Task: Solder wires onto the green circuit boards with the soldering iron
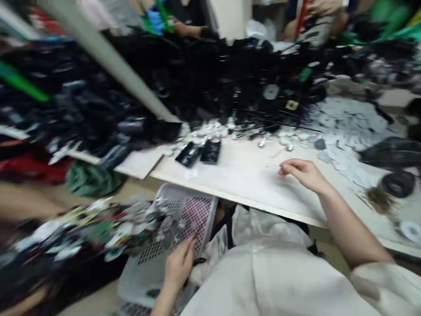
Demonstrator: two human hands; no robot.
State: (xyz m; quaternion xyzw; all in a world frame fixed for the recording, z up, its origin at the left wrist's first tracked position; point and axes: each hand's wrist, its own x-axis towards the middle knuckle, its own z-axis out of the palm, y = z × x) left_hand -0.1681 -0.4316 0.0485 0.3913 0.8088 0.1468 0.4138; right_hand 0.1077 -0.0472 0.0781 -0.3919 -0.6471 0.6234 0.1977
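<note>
My right hand (304, 174) rests on the pale worktable (250, 184), fingers curled loosely inward; whether anything small is pinched in them is unclear. My left hand (179, 265) reaches down below the table's edge to a white perforated plastic basket (184, 219) by my lap, fingers extended against its mesh side. Two small black packets (200, 152) lie on the table ahead of me. The picture is smeared by motion.
A large heap of black parts and cables (210, 74) covers the far side of the table. Grey round discs (348, 127) spread at the right, with black rings (397, 182) near them. Blurred mixed pieces (82, 232) pile at lower left. Other people's hands (184, 27) work at the back.
</note>
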